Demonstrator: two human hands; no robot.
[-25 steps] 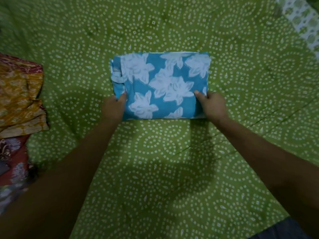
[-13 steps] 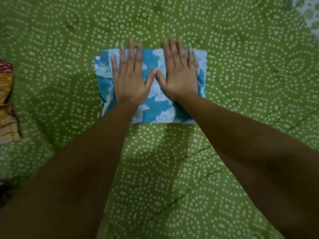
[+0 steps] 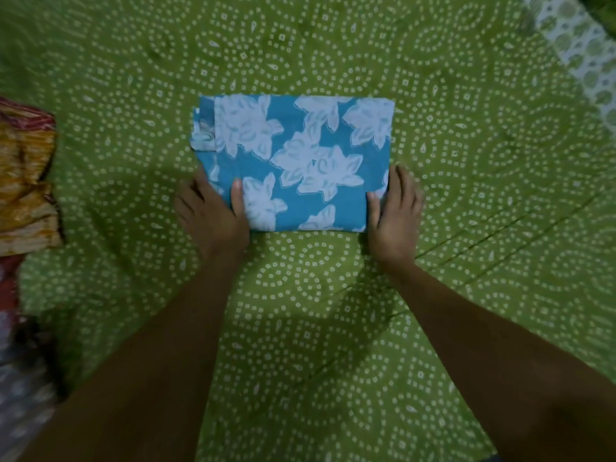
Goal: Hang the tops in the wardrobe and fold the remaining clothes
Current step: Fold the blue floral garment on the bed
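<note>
Head view, left hand: the left hand [image 3: 213,216] grips the near left corner of the folded blue cloth [image 3: 296,161]; the thumb lies on top of the cloth and the other fingers are at its left edge, partly under it.
Right hand: the right hand [image 3: 395,211] grips the near right corner in the same way, thumb on top, fingers along the right edge of the cloth.
Cloth position: the folded blue cloth with white flowers lies flat between the two hands, and most of it reaches farther away than the hands. It is a neat rectangle; some layers stick out a little at the far left corner.
Surface: the cloth rests on a green bedsheet [image 3: 333,328] with white dotted circles, which fills almost all the view. Some creases run across the sheet at the near right.
Left side: a pile of orange and red clothes [image 3: 25,185] lies at the left edge, well apart from the blue cloth.
Far right corner: a white fabric with green print [image 3: 580,51] is visible there.
</note>
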